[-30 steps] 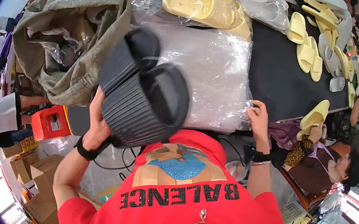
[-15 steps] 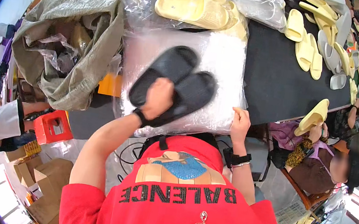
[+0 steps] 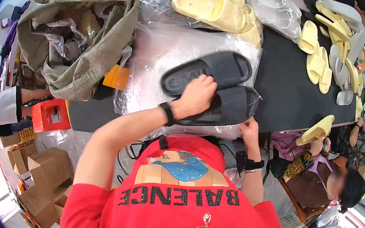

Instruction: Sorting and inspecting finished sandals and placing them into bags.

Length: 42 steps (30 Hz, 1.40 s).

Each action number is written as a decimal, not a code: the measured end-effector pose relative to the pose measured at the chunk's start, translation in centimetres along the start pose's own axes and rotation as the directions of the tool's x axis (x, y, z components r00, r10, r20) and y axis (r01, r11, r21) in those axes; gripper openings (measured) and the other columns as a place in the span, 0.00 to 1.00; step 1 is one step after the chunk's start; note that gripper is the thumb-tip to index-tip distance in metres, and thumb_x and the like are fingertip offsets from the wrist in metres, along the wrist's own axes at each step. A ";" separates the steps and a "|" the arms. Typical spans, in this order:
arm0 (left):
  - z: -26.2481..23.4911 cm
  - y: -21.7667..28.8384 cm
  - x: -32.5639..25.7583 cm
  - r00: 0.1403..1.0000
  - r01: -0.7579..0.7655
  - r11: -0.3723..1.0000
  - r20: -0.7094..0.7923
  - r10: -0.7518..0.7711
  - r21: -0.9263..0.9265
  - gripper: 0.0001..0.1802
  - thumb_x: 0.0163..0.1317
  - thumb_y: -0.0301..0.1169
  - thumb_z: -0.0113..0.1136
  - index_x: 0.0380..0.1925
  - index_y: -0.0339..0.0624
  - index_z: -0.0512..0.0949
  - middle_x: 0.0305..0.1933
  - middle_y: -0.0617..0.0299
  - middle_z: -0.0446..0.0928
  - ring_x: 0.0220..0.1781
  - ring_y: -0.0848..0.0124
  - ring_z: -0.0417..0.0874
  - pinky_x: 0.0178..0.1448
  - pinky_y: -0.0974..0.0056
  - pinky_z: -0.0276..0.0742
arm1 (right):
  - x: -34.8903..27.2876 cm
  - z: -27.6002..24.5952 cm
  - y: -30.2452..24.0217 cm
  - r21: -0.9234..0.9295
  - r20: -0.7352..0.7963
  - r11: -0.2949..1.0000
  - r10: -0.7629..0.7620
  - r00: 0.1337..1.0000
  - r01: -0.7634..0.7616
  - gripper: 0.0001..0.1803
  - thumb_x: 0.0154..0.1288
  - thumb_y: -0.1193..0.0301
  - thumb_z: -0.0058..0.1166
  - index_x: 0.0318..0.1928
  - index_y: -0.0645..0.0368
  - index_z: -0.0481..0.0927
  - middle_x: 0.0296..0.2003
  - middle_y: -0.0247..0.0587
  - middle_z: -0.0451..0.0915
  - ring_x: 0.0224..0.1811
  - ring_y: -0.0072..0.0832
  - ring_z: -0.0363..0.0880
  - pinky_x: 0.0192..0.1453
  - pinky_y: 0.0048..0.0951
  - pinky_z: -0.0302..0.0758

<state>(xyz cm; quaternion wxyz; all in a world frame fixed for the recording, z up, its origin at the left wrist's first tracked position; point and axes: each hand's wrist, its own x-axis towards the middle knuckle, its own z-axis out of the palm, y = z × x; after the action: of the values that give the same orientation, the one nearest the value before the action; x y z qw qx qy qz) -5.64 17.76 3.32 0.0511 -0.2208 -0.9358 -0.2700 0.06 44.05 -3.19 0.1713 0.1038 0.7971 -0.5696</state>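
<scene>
In the head view, the pair of black slippers point(image 3: 223, 73) has been shifted rightward across the stack of clear plastic bags point(image 3: 153, 58) since half a second ago, and turned flatter. Their long axes now run mostly left to right, rising slightly away from the wearer, toes pointed right, toward the stack's right edge. Both are gripped near their inner sides by the left hand point(image 3: 198, 96), fingers curled. The right hand point(image 3: 249, 129) is held just beside the nearer toe; whether anything is pinched cannot be told.
</scene>
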 end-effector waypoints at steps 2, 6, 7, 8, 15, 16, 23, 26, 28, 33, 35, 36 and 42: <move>3.2 -1.3 0.4 0.999 0.014 0.997 0.031 -0.016 0.078 0.09 0.44 0.25 0.57 0.27 0.38 0.72 0.36 0.56 0.70 0.43 0.58 0.71 0.43 0.56 0.71 | 0.1 0.6 -0.3 -0.159 -0.069 0.987 -0.019 0.997 0.008 0.10 0.51 0.75 0.54 0.36 0.66 0.76 0.25 0.34 0.75 0.27 0.20 0.71 0.33 0.24 0.68; 2.3 -5.7 0.4 0.996 0.080 0.974 0.022 -0.086 0.210 0.08 0.43 0.23 0.55 0.27 0.40 0.72 0.35 0.56 0.72 0.41 0.57 0.73 0.41 0.56 0.73 | -0.4 1.7 -0.2 -0.187 -0.147 0.971 -0.180 0.973 0.151 0.10 0.56 0.75 0.52 0.38 0.64 0.79 0.33 0.45 0.79 0.36 0.30 0.78 0.43 0.27 0.72; 1.6 -7.2 0.1 0.995 0.096 0.971 -0.046 -0.088 0.218 0.07 0.44 0.23 0.55 0.27 0.40 0.72 0.33 0.55 0.72 0.40 0.56 0.73 0.40 0.56 0.73 | -0.3 1.8 0.0 -0.202 -0.151 0.966 -0.194 0.969 0.162 0.10 0.56 0.74 0.52 0.39 0.64 0.79 0.33 0.44 0.78 0.37 0.31 0.78 0.44 0.27 0.72; 0.9 -8.6 -0.2 0.991 0.128 0.957 -0.062 -0.115 0.261 0.06 0.45 0.23 0.54 0.26 0.40 0.72 0.33 0.55 0.72 0.40 0.56 0.73 0.40 0.56 0.73 | -0.5 1.9 -0.2 -0.239 -0.137 0.957 -0.199 0.970 0.162 0.11 0.55 0.74 0.52 0.40 0.64 0.79 0.34 0.44 0.78 0.37 0.32 0.78 0.44 0.27 0.71; -3.6 -3.1 0.1 1.000 -0.002 0.991 0.023 -0.001 0.132 0.07 0.41 0.23 0.55 0.24 0.37 0.71 0.32 0.52 0.70 0.39 0.55 0.71 0.41 0.56 0.71 | -1.2 1.3 -2.1 -0.261 -0.047 0.950 -0.191 0.980 0.173 0.17 0.53 0.77 0.50 0.45 0.65 0.75 0.38 0.46 0.75 0.41 0.34 0.75 0.46 0.27 0.69; -2.0 -2.3 -0.9 0.997 -0.060 0.994 0.055 0.055 0.091 0.07 0.41 0.24 0.55 0.24 0.38 0.71 0.32 0.53 0.70 0.39 0.55 0.71 0.41 0.56 0.71 | -0.9 1.3 -1.8 -0.260 -0.029 0.949 -0.195 0.980 0.181 0.18 0.52 0.78 0.50 0.46 0.64 0.75 0.38 0.47 0.74 0.41 0.34 0.75 0.46 0.27 0.69; -0.4 -6.7 -8.3 0.980 -0.048 0.971 0.198 0.000 0.236 0.08 0.43 0.26 0.55 0.28 0.41 0.72 0.36 0.58 0.70 0.44 0.59 0.71 0.44 0.58 0.70 | -1.4 2.0 -0.7 -0.222 -0.118 0.962 -0.188 0.975 0.159 0.17 0.52 0.80 0.50 0.45 0.64 0.77 0.36 0.41 0.74 0.36 0.27 0.74 0.42 0.24 0.69; -3.7 -11.4 -12.9 0.972 0.082 0.924 0.175 -0.157 0.374 0.11 0.43 0.24 0.54 0.32 0.41 0.73 0.39 0.57 0.70 0.46 0.58 0.70 0.46 0.57 0.69 | -1.2 2.4 0.1 -0.205 -0.169 0.951 -0.267 0.949 0.231 0.16 0.52 0.79 0.51 0.45 0.63 0.78 0.34 0.40 0.73 0.32 0.26 0.72 0.39 0.23 0.70; -6.1 -13.0 -14.5 0.984 0.147 0.887 0.024 -0.174 0.439 0.15 0.40 0.21 0.56 0.33 0.38 0.71 0.40 0.54 0.69 0.46 0.54 0.69 0.48 0.55 0.69 | -1.4 2.5 -0.3 -0.290 -0.186 0.934 -0.271 0.945 0.210 0.15 0.52 0.78 0.52 0.43 0.63 0.78 0.35 0.40 0.73 0.34 0.29 0.72 0.41 0.26 0.70; -10.5 -9.1 -12.5 0.991 0.104 0.974 0.057 -0.118 0.201 0.15 0.34 0.16 0.52 0.28 0.33 0.68 0.37 0.48 0.67 0.42 0.49 0.67 0.45 0.52 0.67 | -0.9 1.9 -5.1 -0.579 -0.256 0.774 -0.471 0.844 0.256 0.13 0.52 0.72 0.56 0.40 0.60 0.79 0.39 0.43 0.72 0.43 0.42 0.69 0.50 0.37 0.66; -10.9 -6.5 -10.1 1.000 0.018 0.990 0.013 -0.020 0.136 0.16 0.31 0.18 0.54 0.27 0.34 0.68 0.37 0.48 0.67 0.41 0.49 0.67 0.44 0.52 0.66 | -1.0 1.9 -7.5 -0.201 -0.125 0.959 -0.226 0.966 0.199 0.19 0.57 0.70 0.55 0.50 0.58 0.75 0.47 0.41 0.72 0.47 0.36 0.70 0.50 0.34 0.68; -10.9 -5.3 -8.4 0.999 -0.040 0.989 0.041 0.034 0.140 0.16 0.31 0.19 0.55 0.28 0.34 0.68 0.37 0.49 0.67 0.42 0.50 0.67 0.44 0.53 0.66 | -1.2 2.3 -8.9 0.102 -0.054 0.977 -0.185 0.981 0.189 0.27 0.57 0.69 0.55 0.58 0.56 0.66 0.52 0.43 0.69 0.51 0.35 0.69 0.53 0.33 0.67; -6.8 -0.8 -1.4 0.948 -0.262 0.965 0.178 0.263 -0.032 0.14 0.38 0.22 0.55 0.29 0.35 0.68 0.39 0.51 0.68 0.43 0.54 0.68 0.46 0.56 0.67 | -2.4 1.6 -11.6 0.352 0.063 0.889 -0.335 0.940 0.294 0.56 0.53 0.73 0.60 0.69 0.54 0.28 0.65 0.57 0.52 0.64 0.37 0.58 0.65 0.37 0.58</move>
<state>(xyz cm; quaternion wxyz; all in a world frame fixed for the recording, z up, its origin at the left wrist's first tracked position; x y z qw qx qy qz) -4.85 13.00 8.43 0.0005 -0.3671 -0.8978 -0.2434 -1.66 38.76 7.43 0.1048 -0.0341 0.6821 -0.7229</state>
